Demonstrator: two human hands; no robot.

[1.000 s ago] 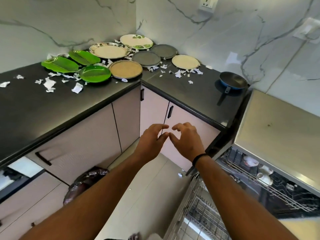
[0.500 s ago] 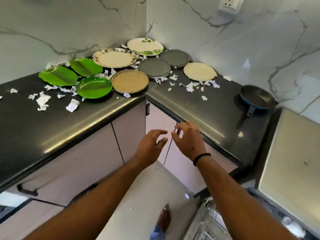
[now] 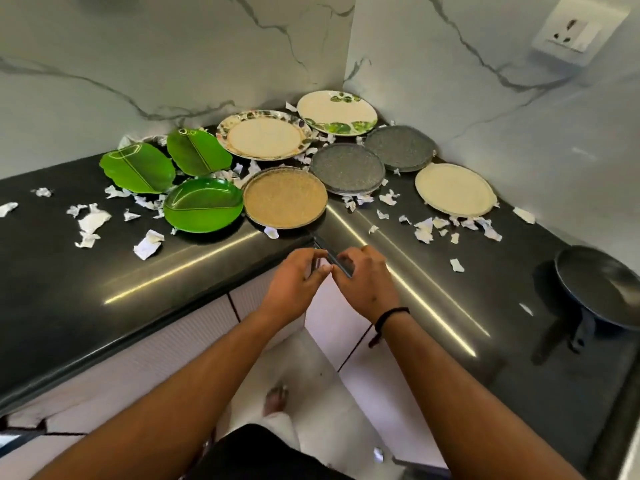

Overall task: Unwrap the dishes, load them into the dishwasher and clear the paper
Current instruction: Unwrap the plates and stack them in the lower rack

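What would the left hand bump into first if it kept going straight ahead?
Probably the tan plate. The left hand points up and away over the black counter, and that plate lies nearest ahead of its fingertips. A small paper scrap may come first; depth is hard to judge.

Three leaf-shaped plates [image 3: 204, 204] glossy green; tan speckled plate [image 3: 285, 197]; two grey speckled plates [image 3: 347, 169]; cream plate [image 3: 455, 189]; leaf-print white plate [image 3: 336, 112]; black countertop [image 3: 104, 271]; white torn paper [image 3: 148, 244]; grey-veined marble wall [image 3: 173, 57]
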